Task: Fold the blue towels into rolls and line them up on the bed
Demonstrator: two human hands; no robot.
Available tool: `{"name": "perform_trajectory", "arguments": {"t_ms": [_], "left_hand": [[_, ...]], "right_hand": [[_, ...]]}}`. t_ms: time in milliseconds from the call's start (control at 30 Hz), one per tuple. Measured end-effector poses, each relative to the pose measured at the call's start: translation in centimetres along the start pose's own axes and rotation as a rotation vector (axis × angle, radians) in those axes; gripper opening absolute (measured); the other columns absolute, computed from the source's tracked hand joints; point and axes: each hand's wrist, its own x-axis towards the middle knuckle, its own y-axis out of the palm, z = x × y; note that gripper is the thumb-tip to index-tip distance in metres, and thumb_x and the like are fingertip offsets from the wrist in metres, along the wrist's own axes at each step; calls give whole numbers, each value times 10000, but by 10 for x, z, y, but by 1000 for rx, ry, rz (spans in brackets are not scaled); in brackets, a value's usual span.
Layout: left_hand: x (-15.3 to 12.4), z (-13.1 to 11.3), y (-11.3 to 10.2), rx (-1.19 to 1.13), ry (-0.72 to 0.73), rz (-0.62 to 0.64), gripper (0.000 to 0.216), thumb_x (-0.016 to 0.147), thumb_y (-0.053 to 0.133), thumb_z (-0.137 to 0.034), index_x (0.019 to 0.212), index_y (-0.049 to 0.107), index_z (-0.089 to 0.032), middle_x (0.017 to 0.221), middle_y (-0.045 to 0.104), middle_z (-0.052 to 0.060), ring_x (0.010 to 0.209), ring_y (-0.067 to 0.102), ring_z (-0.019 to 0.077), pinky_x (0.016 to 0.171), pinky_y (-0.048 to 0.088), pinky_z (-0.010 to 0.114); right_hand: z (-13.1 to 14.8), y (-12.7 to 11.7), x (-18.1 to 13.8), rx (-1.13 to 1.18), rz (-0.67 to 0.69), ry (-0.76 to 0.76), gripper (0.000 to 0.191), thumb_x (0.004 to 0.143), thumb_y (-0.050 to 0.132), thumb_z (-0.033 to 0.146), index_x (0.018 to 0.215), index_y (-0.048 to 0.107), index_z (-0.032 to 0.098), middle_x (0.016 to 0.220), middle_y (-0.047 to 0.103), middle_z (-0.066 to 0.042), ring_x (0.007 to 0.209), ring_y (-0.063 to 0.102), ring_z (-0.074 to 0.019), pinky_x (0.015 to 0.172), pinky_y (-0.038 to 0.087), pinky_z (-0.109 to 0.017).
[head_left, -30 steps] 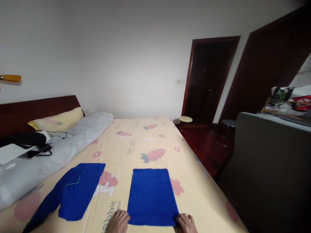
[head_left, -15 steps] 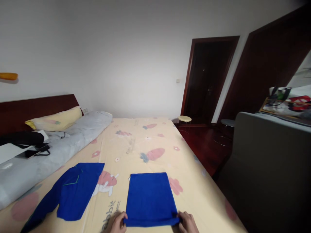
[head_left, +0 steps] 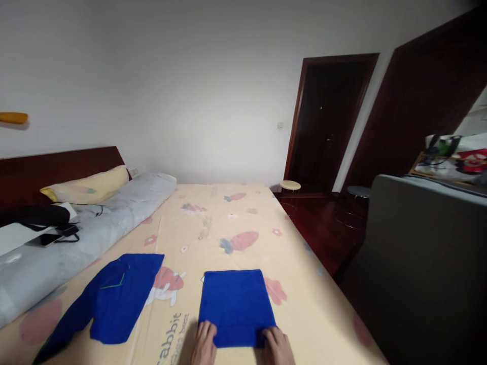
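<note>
- On the near part of the bed [head_left: 198,223], close to the person, the folded blue cloth [head_left: 236,299] lies flat on the printed sheet.
- The left hand [head_left: 205,343] is at the cloth's near left corner and the right hand [head_left: 278,345] at the near right corner, both with curled fingers touching the fabric; whether either grip pinches a layer or only presses down, I cannot tell.
- To the right, a strip of sheet separates the cloth from the bed's slanting edge, with dark red floor [head_left: 317,223] beyond and a grey panel [head_left: 422,263] farther right.
- Ahead, a long stretch of sheet runs from the cloth's far edge to the white wall [head_left: 198,96].
- To the left, a gap of sheet lies between the cloth and a blue long-sleeved top [head_left: 122,309] with green trim; a grey quilt [head_left: 125,215] bounds that side.
- The cloth is plain, deep blue and four-sided, its side edges fairly straight and its surface mostly smooth.
- A faint crosswise line shows between the hands, and a small white tag [head_left: 202,279] peeks out at the far left corner.
</note>
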Motion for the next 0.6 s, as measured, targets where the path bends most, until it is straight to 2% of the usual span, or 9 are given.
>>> {"name": "perform_trajectory", "arguments": {"t_ms": [100, 167, 233, 300, 367, 500, 600], "left_hand": [[4, -31, 27, -43, 99, 127, 535, 734, 413, -74, 1180, 617, -289, 1286, 629, 29, 1239, 520, 216, 1061, 373, 356], [8, -44, 41, -27, 109, 219, 614, 730, 432, -100, 1312, 547, -260, 1408, 551, 56, 1324, 454, 255, 1110, 340, 420], [10, -44, 46, -15, 92, 292, 658, 728, 440, -112, 1370, 495, -246, 1465, 491, 62, 1367, 407, 266, 1132, 323, 444], [8, -27, 39, -13, 54, 319, 652, 732, 448, -122, 1367, 499, -260, 1477, 476, 45, 1383, 385, 260, 1146, 311, 437], [2, 1, 22, -3, 21, 296, 625, 734, 456, -128, 1337, 531, -277, 1448, 512, 35, 1363, 413, 257, 1142, 321, 430], [-16, 57, -12, 17, 99, 168, 618, 731, 434, -82, 1293, 558, -307, 1347, 599, 17, 1264, 503, 222, 1090, 377, 399], [-20, 67, -16, 32, 142, 133, 617, 731, 416, -69, 1282, 562, -306, 1338, 604, 7, 1261, 500, 208, 1075, 388, 386]], "right_hand": [[37, 21, 10, 58, 131, -110, 332, 760, 509, 129, 1027, 607, 300, 982, 669, -7, 845, 589, -188, 754, 397, -291], [56, 32, 17, 74, 218, -63, 349, 749, 529, 157, 1059, 610, 298, 1029, 674, -10, 906, 590, -207, 813, 393, -311], [61, 36, 20, 57, 273, 7, 362, 731, 543, 171, 1063, 625, 290, 1058, 681, -20, 951, 590, -231, 854, 386, -336], [49, 30, 17, 10, 288, 60, 412, 679, 562, 157, 1063, 641, 284, 1074, 688, -33, 973, 590, -257, 860, 382, -353], [24, 17, 7, -33, 269, 95, 465, 652, 562, 138, 1086, 645, 282, 1102, 687, -42, 993, 586, -267, 863, 380, -359], [-27, -14, -15, -39, 271, 112, 498, 733, 495, 128, 1189, 605, 294, 1210, 658, -30, 1044, 580, -228, 888, 375, -338], [-34, -22, -18, -48, 328, 128, 524, 725, 499, 132, 1219, 591, 279, 1252, 637, -42, 1104, 560, -242, 940, 354, -362]]}}
